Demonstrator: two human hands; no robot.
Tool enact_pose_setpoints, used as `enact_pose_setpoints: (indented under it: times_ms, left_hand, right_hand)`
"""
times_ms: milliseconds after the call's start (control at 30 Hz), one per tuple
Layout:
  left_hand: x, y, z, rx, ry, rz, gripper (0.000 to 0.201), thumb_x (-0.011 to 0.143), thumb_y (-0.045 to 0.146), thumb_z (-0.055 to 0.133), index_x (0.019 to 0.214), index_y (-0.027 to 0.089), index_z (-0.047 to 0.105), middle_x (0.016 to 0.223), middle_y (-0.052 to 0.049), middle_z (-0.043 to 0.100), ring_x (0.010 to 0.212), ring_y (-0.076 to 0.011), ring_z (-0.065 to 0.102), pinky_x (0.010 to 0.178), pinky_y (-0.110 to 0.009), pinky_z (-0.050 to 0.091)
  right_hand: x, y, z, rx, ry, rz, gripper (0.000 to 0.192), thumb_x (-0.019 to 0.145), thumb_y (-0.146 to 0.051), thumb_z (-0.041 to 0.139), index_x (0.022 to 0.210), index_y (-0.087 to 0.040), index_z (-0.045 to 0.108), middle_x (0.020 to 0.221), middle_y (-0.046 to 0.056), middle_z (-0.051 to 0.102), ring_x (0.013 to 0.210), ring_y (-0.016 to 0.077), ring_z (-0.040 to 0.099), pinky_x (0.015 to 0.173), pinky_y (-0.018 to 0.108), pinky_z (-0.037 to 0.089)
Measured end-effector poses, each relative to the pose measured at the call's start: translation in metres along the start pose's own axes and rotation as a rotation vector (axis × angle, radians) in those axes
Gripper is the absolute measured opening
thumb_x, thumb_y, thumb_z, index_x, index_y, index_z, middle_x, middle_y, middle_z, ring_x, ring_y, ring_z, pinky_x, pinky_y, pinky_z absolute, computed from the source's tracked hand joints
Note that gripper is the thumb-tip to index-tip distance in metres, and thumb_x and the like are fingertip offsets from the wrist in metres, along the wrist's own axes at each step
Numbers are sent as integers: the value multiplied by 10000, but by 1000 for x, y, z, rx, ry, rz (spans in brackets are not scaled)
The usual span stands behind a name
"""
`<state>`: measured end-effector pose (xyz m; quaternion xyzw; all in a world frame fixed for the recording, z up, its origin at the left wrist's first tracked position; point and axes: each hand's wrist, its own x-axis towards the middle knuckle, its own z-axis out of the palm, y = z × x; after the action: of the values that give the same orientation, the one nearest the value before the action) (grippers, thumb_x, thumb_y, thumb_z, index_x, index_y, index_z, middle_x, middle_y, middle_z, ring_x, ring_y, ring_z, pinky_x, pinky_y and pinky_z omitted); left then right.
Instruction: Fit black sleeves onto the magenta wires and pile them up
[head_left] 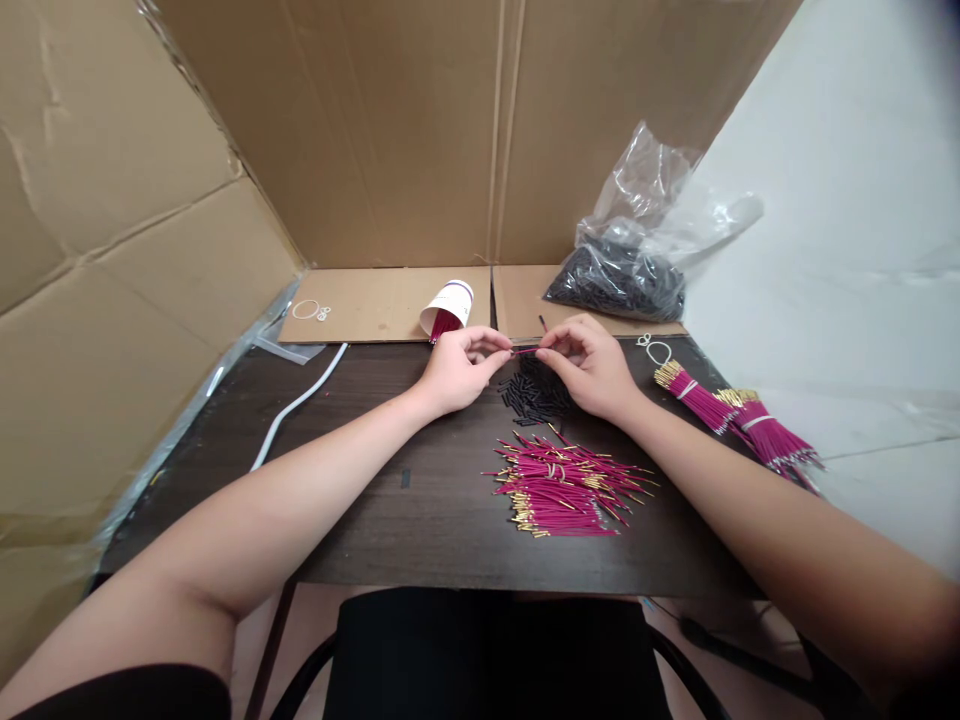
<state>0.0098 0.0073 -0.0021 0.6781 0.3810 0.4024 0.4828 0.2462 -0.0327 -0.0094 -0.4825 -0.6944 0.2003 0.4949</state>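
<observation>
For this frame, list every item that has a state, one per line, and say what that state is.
left hand: pinching one end of the magenta wire
right hand: pinching its other end
paper cup: tipped on its side, wires inside
plastic bag: open, holding black pieces
loose wire pile: scattered flat on the table
bundled wires: tied with bands, lying flat
black sleeves: loose heap under the hands
</observation>
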Motion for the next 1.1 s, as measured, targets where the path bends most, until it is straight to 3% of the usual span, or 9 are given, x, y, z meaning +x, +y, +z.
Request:
enact_pose_setpoints:
  times_ms: [867,1100]
  left_hand:
    - [2,-3,1,-13,10,18,142,907,202,821,1028,141,780,1034,-117,818,610,-86,571,549,-253,463]
    - [-1,-3,-1,52,63,49,364,861,135,825,1207,130,711,1234,-150,789,578,-47,553,571,-242,467]
  right_hand:
    - [1,-2,-2,-52,2,-52,138,971,-350,768,944,-214,774,1015,67,658,730,172,557,662,358,462]
    - [4,-1,-7,-137,82,-40,159,958,-359,751,938,-202,764,994,73,688,721,179,577,673,358,477]
